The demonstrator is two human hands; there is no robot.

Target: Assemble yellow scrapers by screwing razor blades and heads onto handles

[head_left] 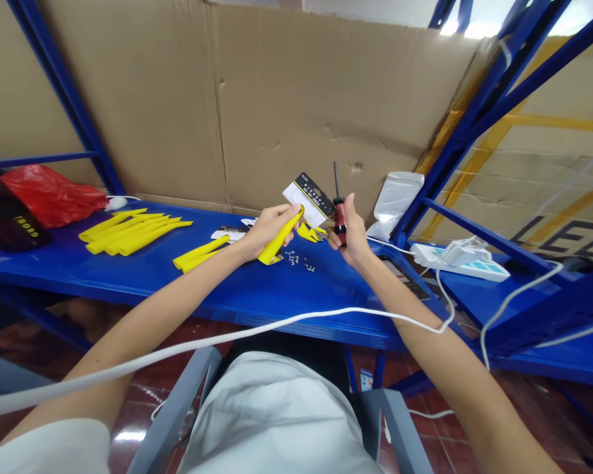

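My left hand is closed on a yellow sleeve, tapered like the others on the table. A black and white printed card stands out from the sleeve's upper end. In my right hand is a screwdriver with a red and black handle, its shaft pointing up, apart from the card. Tiny screws lie scattered on the blue table below my hands. Two more yellow sleeves rest left of them, and small yellow pieces lie behind, partly hidden.
Several yellow sleeves lie at the left of the blue table, near a red plastic bag and a black case. A white cable crosses before my body and over my right forearm. At right sits a power strip.
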